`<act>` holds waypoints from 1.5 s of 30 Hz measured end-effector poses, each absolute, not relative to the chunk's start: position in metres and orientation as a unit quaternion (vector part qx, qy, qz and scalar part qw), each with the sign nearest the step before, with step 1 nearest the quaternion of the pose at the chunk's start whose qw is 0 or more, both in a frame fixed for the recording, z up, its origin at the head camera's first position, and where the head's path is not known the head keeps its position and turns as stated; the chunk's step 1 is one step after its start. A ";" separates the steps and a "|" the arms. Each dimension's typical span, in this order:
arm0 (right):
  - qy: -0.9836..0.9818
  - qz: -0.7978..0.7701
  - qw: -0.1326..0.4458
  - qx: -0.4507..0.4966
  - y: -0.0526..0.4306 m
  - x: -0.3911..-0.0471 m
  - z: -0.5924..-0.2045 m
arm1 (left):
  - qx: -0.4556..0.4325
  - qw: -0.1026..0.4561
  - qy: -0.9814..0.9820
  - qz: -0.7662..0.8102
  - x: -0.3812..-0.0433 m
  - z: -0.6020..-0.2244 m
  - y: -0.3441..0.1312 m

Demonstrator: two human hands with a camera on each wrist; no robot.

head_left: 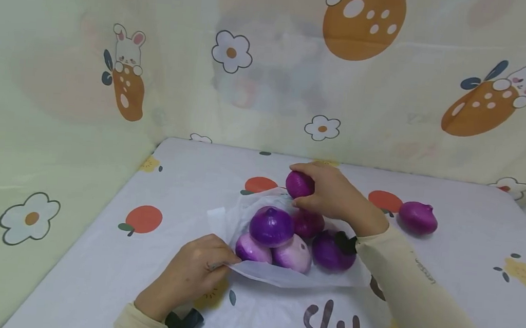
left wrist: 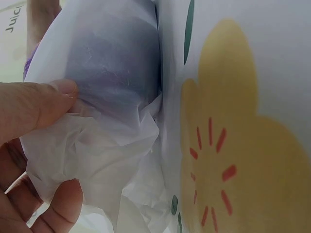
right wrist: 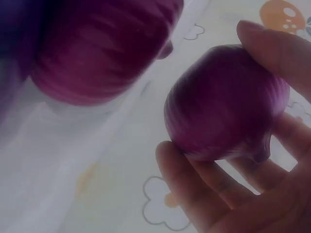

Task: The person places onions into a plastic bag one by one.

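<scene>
My right hand [head_left: 334,195] grips a purple-red onion [head_left: 299,185] above the far side of a thin white plastic bag [head_left: 277,277]. Thumb and fingers wrap this onion in the right wrist view, its pointed end toward the palm. At the bag's near left edge my left hand [head_left: 194,269] pinches the plastic; the left wrist view shows crumpled film [left wrist: 92,141] between thumb and fingers. Several onions lie heaped in the bag: a glossy purple one [head_left: 271,226] on top, pale-bottomed ones [head_left: 294,254] under it, a reddish one [head_left: 308,225] behind and a dark purple one [head_left: 327,254] at the right.
Another purple-red onion [head_left: 418,218] lies by itself on the table, right of the bag. A white cloth [head_left: 152,268] printed with fruit and flowers covers the table. Patterned curtains [head_left: 268,92] hang behind and along the left side.
</scene>
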State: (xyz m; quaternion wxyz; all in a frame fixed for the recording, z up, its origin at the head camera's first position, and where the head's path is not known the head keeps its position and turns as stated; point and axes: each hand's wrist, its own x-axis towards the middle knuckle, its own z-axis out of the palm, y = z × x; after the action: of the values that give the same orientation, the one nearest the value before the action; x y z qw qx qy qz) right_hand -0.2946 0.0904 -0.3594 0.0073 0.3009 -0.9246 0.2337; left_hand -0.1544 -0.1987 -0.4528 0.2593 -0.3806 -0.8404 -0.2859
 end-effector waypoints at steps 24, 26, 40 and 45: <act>-0.925 0.178 -0.102 0.319 0.057 -0.306 -0.369 | -0.380 0.269 -0.842 -0.273 -0.154 -0.454 -0.201; -0.926 0.169 -0.105 0.322 0.056 -0.305 -0.369 | -0.381 0.272 -0.840 -0.273 -0.154 -0.454 -0.201; -0.935 0.125 -0.125 0.308 0.056 -0.298 -0.369 | -0.382 0.276 -0.841 -0.267 -0.155 -0.454 -0.200; -0.936 0.116 -0.123 0.308 0.056 -0.299 -0.370 | -0.386 0.280 -0.839 -0.264 -0.155 -0.454 -0.200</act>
State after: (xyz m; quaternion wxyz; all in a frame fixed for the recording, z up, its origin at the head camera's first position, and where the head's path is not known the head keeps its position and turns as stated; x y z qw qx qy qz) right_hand -0.2994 0.0561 -0.3696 -0.1232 0.3081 -0.9361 0.1163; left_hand -0.1550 -0.1999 -0.4541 0.2798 -0.3855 -0.8386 -0.2645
